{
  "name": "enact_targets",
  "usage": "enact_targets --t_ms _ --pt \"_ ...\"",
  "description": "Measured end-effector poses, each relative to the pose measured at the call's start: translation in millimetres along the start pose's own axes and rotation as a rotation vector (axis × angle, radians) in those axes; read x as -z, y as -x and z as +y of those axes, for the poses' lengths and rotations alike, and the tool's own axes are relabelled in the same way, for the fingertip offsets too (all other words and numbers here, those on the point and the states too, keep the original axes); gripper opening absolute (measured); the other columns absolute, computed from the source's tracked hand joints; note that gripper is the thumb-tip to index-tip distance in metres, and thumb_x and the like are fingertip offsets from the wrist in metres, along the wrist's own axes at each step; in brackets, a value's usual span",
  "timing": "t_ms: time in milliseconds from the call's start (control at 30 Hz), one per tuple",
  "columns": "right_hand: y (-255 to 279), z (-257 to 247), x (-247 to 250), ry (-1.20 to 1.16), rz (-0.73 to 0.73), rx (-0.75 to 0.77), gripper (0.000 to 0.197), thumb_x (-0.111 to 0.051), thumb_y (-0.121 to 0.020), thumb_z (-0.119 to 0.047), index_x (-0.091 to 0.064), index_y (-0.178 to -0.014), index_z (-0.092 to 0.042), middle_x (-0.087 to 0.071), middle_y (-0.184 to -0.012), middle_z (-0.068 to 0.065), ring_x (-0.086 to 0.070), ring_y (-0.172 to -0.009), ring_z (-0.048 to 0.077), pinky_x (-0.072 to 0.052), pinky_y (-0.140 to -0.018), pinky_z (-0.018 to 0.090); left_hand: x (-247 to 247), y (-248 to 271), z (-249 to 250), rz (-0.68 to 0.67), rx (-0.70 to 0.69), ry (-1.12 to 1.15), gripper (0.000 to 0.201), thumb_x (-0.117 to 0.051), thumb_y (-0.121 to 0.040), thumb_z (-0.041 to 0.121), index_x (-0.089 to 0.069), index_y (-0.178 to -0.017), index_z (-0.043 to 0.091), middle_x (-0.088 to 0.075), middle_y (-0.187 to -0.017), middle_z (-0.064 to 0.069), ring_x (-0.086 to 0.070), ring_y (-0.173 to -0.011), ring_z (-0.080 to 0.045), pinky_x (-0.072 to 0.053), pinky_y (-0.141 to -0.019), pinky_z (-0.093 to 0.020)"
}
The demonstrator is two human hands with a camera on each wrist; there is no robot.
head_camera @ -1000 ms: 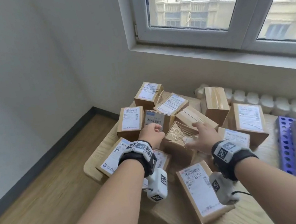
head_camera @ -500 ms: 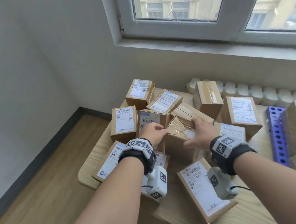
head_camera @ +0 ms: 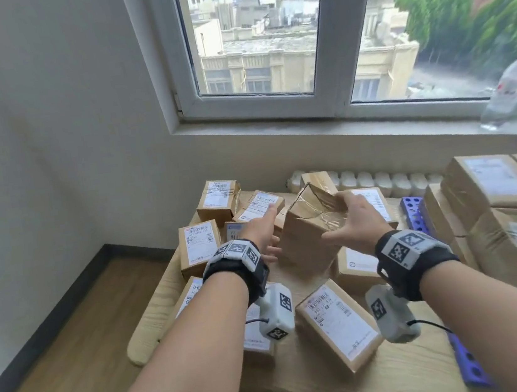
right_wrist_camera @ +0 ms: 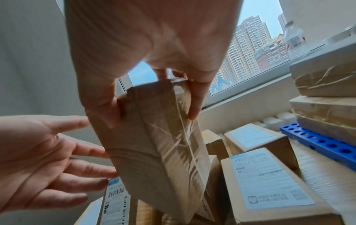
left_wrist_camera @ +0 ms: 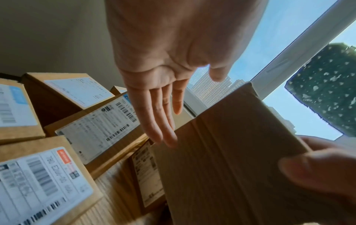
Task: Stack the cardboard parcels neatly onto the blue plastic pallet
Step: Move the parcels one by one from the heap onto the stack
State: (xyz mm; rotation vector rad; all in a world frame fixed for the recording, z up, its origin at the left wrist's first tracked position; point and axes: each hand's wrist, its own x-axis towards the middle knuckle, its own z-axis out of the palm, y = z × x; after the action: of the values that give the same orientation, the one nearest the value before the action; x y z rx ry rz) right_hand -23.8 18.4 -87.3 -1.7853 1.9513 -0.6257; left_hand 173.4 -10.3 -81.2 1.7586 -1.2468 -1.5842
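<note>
- Cardboard parcels: head view, a taped brown cardboard parcel with crumpled clear tape (head_camera: pixel 312 228) is up off the pile, tilted, above the other labelled brown cardboard parcels (head_camera: pixel 200 248) scattered on the light wooden table (head_camera: pixel 389 379).
- Right hand (head_camera: pixel 354 221) grips the taped parcel from its right side, fingers over the top edge, thumb on the near face.
- Left hand (head_camera: pixel 260 233) sits just left of the parcel, fingers straight and spread; contact with the parcel can't be told here.
- Blue plastic pallet with round holes (head_camera: pixel 412 213) lies at the table's right, with a stack of larger taped cardboard boxes (head_camera: pixel 493 188) on it.
- White-framed window (head_camera: pixel 327 55) above; clear plastic bottle (head_camera: pixel 512 86) on the sill, blurred.
- Left wrist view: left hand (left_wrist_camera: pixel 167 64) flat, fingers (left_wrist_camera: pixel 154 118) straight and together, tips at the upper-left corner of the lifted parcel (left_wrist_camera: pixel 227 159); touching or just short, unclear.
- Right-hand thumb and fingers (left_wrist_camera: pixel 318 164) clamp the parcel's right edge.
- Labelled parcels (left_wrist_camera: pixel 96 126) lie left, below.
- Right wrist view: right hand (right_wrist_camera: pixel 150 53) pinches the parcel (right_wrist_camera: pixel 154 144) across its narrow top, thumb one side, fingers the other.
- Left hand (right_wrist_camera: pixel 38 159) palm-up at left, fingers loosely spread, fingertips at the parcel's side.
- Blue pallet (right_wrist_camera: pixel 323 144) right, boxes (right_wrist_camera: pixel 325 79) stacked on it.
</note>
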Motion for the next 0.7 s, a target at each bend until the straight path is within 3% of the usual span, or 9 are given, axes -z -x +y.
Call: enact_targets --t_ms 133,267,367,433,533,600,700 --pt "30.5 -2.2 13.8 -0.011 0.029 0.112 0.095 -0.085 -0.060 -0.019 -0.037 -0.142 -0.027 -0.031 -0.146 -0.001 -0.041 -0.127 0.018 -0.042 -0.105 0.031 -5.8 15.7 8.1 -0.087 0.006 0.196 0.079 -0.036 -0.087 0.076 -0.038 -0.144 0.020 -0.057 -0.100 -0.017 -0.065 -0.091 -0.035 -0.057 -0.083 -0.046" --pt "57.6 -5.0 16.2 0.011 0.062 0.155 0.091 -0.082 -0.065 -0.010 -0.037 -0.138 -0.039 -0.006 -0.159 0.000 -0.037 -0.135 0.024 -0.040 -0.097 0.021 -19.4 27.6 12.3 -0.154 0.049 0.267 0.081 -0.048 -0.073 0.084 -0.047 -0.119 0.017 -0.057 -0.099 -0.019 -0.065 -0.087 -0.035 -0.059 -0.074 -0.047" --pt "71.5 -7.0 17.7 0.082 0.055 0.184 0.090 -0.080 -0.067 -0.006 -0.035 -0.137 -0.042 0.001 -0.160 0.000 -0.037 -0.135 0.026 -0.039 -0.092 0.020 -28.7 34.1 10.4 -0.195 0.028 0.293 0.067 -0.057 -0.076 0.072 -0.060 -0.107 0.013 -0.064 -0.098 -0.015 -0.066 -0.089 -0.031 -0.057 -0.083 -0.049" --pt "79.4 -6.5 21.4 0.076 0.046 0.197 0.086 -0.079 -0.068 -0.008 -0.037 -0.135 -0.041 -0.003 -0.158 -0.001 -0.039 -0.131 0.025 -0.042 -0.091 0.022 -31.5 39.5 9.0 -0.218 -0.003 0.313 0.046 -0.057 -0.084 0.056 -0.060 -0.100 0.013 -0.063 -0.090 -0.012 -0.064 -0.086 -0.027 -0.055 -0.085 -0.043" --pt "91.1 -3.8 25.7 0.017 0.060 0.204 0.077 -0.072 -0.068 -0.018 -0.040 -0.134 -0.039 -0.020 -0.154 -0.001 -0.040 -0.128 0.022 -0.046 -0.100 0.034 -34.0 49.9 8.6 -0.237 -0.039 0.335 0.025 -0.053 -0.092 0.037 -0.053 -0.083 0.014 -0.062 -0.066 -0.008 -0.057 -0.068 -0.022 -0.050 -0.071 -0.031" --pt "99.1 -3.0 29.1 -0.082 0.116 0.150 0.072 -0.065 -0.071 -0.020 -0.040 -0.137 -0.036 -0.036 -0.146 -0.001 -0.044 -0.122 0.018 -0.048 -0.100 0.038 -37.7 52.3 8.1 -0.239 -0.080 0.331 0.018 -0.055 -0.090 0.030 -0.056 -0.084 0.013 -0.065 -0.059 -0.005 -0.059 -0.064 -0.021 -0.050 -0.065 -0.030" --pt "106.3 -0.5 38.5 -0.267 0.193 0.032 0.055 -0.057 -0.084 -0.022 -0.043 -0.137 -0.030 -0.051 -0.132 -0.003 -0.055 -0.107 0.016 -0.048 -0.085 0.029 -45.0 55.6 9.1 -0.227 -0.155 0.337 0.019 -0.056 -0.087 0.022 -0.058 -0.101 0.009 -0.070 -0.070 -0.007 -0.067 -0.055 -0.018 -0.054 -0.055 -0.026"
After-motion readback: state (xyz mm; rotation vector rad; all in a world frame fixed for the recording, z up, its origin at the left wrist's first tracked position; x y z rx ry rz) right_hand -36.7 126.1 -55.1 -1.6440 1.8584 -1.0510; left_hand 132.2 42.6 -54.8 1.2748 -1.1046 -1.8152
